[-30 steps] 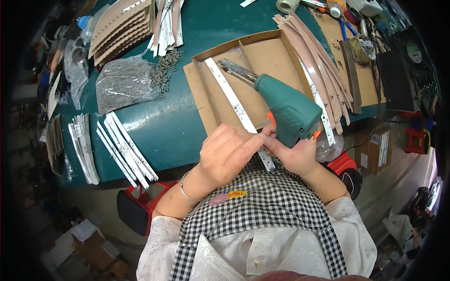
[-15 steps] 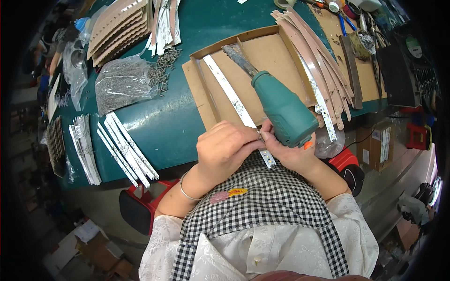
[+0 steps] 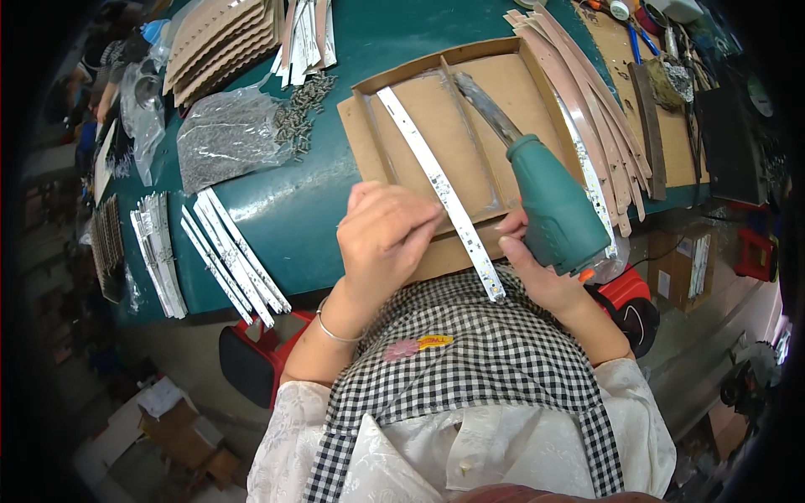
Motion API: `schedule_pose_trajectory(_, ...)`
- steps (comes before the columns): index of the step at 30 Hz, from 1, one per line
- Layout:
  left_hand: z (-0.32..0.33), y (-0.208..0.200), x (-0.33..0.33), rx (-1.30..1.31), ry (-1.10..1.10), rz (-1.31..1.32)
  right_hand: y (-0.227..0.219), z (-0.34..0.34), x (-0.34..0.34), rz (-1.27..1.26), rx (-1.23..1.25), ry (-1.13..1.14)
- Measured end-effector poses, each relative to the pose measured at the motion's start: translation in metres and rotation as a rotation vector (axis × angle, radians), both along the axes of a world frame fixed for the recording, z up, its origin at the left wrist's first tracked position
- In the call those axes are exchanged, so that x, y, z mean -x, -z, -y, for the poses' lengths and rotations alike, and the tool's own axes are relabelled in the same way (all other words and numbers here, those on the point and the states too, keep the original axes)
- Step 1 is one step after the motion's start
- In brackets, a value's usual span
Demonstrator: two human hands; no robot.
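A long white LED strip (image 3: 453,205) lies diagonally across a shallow cardboard tray (image 3: 365,159), its near end over my checked apron. My left hand (image 3: 387,230) is closed, its fingertips pinched together at the strip's left edge. Whether anything small is between them cannot be made out. On the strip's other side is my right hand (image 3: 545,272), thumb and forefinger slightly apart. Against it rests a green power tool (image 3: 558,205) with a long grey shaft pointing into the tray. The tool hides the other fingers, which seem wrapped round it.
Loose screws (image 3: 303,109) spill from a clear plastic bag (image 3: 226,134) at left. More white strips (image 3: 239,260) lie near the table's front edge. Pinkish-brown strips (image 3: 587,117) are heaped right of the tray. Corrugated pieces (image 3: 222,42) are stacked at the far left.
My hands, earlier together over the strip, have moved apart. The green tool has shifted right with my right hand, and more of the strip shows. The whole view has moved slightly.
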State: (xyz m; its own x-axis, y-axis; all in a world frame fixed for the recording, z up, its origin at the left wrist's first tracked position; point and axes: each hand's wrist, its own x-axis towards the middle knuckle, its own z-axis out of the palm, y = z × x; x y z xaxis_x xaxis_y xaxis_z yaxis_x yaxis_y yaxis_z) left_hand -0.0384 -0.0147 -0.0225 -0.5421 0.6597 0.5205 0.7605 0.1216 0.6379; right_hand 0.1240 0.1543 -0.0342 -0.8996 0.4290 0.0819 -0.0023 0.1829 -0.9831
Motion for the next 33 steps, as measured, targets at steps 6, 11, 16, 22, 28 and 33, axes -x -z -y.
schedule_pose_trajectory(6,-0.007,0.012,0.013,0.137,-0.137,-0.108,0.016,0.002,-0.017,0.019,0.052,-0.034)
schedule_pose_trajectory(11,-0.007,0.017,0.016,0.179,-0.198,-0.044,0.021,0.013,-0.017,0.049,0.197,0.007)
schedule_pose_trajectory(16,-0.009,0.021,0.018,0.184,-0.218,-0.065,0.02,0.015,-0.015,0.066,0.216,-0.069)
schedule_pose_trajectory(22,-0.011,0.023,0.021,0.192,-0.219,-0.087,0.022,0.019,-0.013,-0.031,0.242,-0.019)
schedule_pose_trajectory(28,-0.013,0.022,0.023,0.199,-0.213,-0.077,0.021,0.016,-0.013,-0.045,0.231,-0.01)
schedule_pose_trajectory(33,-0.013,0.02,0.024,0.205,-0.195,-0.074,0.016,0.012,-0.01,-0.036,0.175,-0.027)
